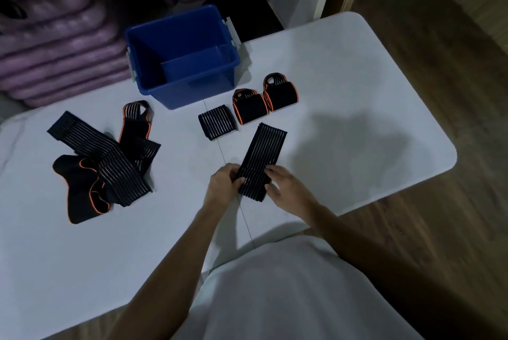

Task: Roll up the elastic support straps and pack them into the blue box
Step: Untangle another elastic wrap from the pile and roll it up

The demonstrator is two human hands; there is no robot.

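Striped strap [262,157] lies on counter [343,87]; left hand [222,184] and right hand [287,188] grip its near, partly rolled end.

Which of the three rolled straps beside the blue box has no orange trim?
The plain black ribbed roll, leftmost of the three; both others carry orange edging.

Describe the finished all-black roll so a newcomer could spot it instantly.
Start at the blue box on the white table. Just in front of its near wall lie three rolled straps in a row. The all-black roll is the leftmost, ribbed, with no orange trim.
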